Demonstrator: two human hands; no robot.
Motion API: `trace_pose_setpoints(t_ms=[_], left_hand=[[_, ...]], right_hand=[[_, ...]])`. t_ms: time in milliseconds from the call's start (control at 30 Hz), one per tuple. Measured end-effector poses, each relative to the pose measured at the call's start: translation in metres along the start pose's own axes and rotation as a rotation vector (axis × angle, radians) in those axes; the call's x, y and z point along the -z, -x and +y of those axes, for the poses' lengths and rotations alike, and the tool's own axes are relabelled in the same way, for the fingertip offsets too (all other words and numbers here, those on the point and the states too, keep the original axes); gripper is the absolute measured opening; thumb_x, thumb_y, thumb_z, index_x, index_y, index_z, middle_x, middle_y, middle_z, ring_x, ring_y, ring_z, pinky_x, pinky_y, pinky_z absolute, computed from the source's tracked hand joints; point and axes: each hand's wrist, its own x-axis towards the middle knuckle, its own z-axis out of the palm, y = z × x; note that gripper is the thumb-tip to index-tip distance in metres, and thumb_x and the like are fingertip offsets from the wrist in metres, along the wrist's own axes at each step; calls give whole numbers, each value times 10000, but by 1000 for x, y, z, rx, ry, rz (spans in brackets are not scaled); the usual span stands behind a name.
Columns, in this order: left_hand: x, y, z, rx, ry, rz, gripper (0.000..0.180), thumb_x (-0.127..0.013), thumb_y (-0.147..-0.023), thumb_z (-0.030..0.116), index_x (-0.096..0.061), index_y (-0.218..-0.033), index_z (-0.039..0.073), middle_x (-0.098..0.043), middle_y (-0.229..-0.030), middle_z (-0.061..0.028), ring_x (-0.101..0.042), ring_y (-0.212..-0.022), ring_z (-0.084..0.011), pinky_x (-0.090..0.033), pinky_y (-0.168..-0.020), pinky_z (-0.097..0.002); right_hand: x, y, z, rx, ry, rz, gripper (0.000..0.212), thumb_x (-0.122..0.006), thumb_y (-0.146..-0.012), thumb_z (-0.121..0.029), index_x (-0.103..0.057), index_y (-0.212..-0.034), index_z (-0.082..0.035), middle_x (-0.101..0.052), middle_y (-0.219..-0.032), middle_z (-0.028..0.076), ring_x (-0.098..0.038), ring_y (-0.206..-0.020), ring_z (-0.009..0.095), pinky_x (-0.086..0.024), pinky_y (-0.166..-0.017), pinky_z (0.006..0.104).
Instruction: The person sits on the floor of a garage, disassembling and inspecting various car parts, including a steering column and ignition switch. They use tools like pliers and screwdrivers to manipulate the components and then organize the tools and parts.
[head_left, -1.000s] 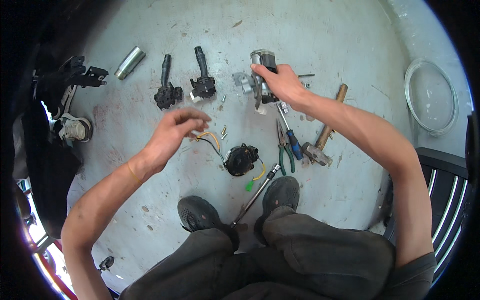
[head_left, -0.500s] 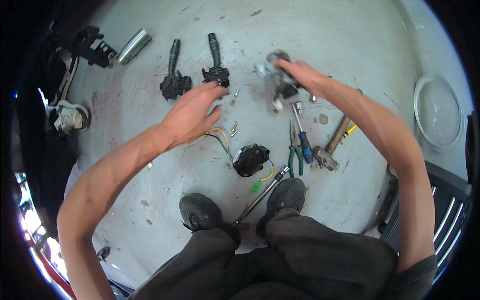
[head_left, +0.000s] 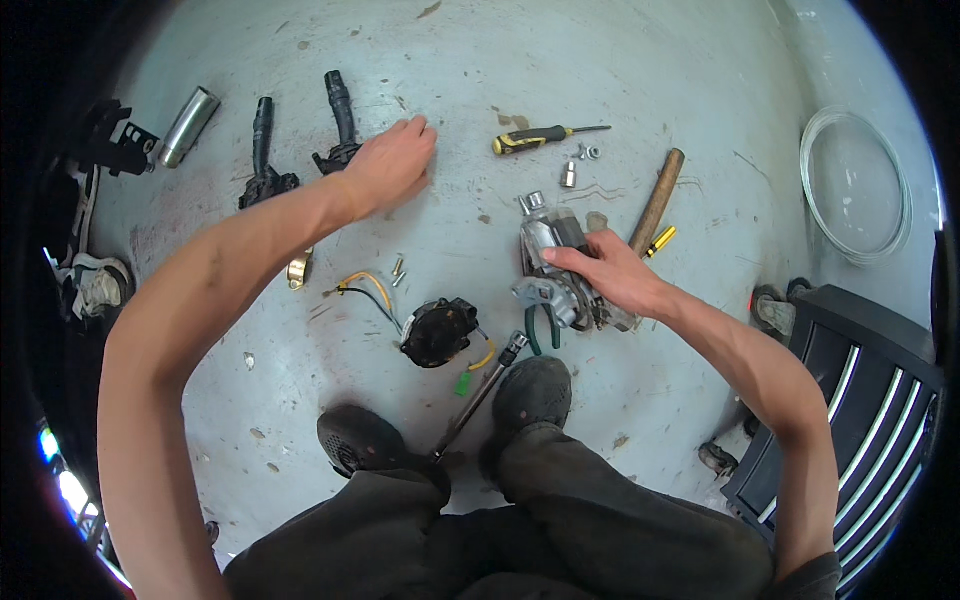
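Observation:
My right hand [head_left: 625, 272] grips a silver cast-metal housing [head_left: 545, 238] with a black part on it, low over the tools. Green-handled pliers [head_left: 543, 335] show partly beneath it. My left hand [head_left: 395, 160] reaches forward with its fingers curled together just above the floor; whatever they hold is hidden. Beside that hand lies a black stalk switch [head_left: 340, 105], partly covered by the wrist. A second black stalk switch [head_left: 264, 140] lies further left. Nearer my feet are a round black unit [head_left: 440, 332] with yellow wires and a green plug, and small bolts [head_left: 399, 268].
A yellow-black screwdriver [head_left: 535, 139], a socket [head_left: 569, 175] and a wooden hammer handle [head_left: 660, 195] lie ahead and right. An extension bar [head_left: 478, 402] lies between my shoes. A metal cylinder [head_left: 190, 127] is far left, a brass-coloured clamp [head_left: 299, 270] near my left forearm, a wire coil [head_left: 858, 185] right.
My right hand has brought the metal housing nearer, over the pliers, uncovering the screwdriver and sockets. My left hand has moved forward and its fingers have curled in. The view has swung right.

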Motion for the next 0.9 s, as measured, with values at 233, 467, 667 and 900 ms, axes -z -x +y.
trace_pose_setpoints(t_ms=[233,467,667,900], left_hand=[[-11,85,25,-162,-84,-123,390,-754,-794,112,-595,-1117,-40,-563,-1212,-205,-592,-1143,-381,-540,-965,-469],[2,145,33,-63,87,-24,498,-723,-806,42,-564,-1277,27,-505,-1336,-211,-529,-1237,-411,-490,-1035,-478],[34,128,-15,45,-113,249,826,-833,-708,1,-504,-1450,157,-443,-1513,-181,-433,-1411,-392,-419,-1127,-504],[37,102,-46,218,210,67,785,-875,-766,87,-515,-1459,159,-519,-1386,-172,-580,-1243,-382,-507,-1052,-436]], right_hand=[[1,-57,-35,89,-98,53,515,-689,-971,-521,-734,-1032,-12,-684,-915,2,-575,-812,91,-463,-769,282],[-21,-147,-112,136,-163,201,702,-695,-893,-579,-708,-1007,113,-712,-980,170,-656,-926,254,-496,-862,444],[-39,-165,-106,104,-161,236,711,-693,-906,-545,-689,-1008,159,-714,-981,206,-666,-905,266,-517,-850,449],[-23,-153,-77,114,-30,238,631,-695,-939,-563,-719,-1045,59,-676,-914,74,-584,-820,162,-488,-773,357]])
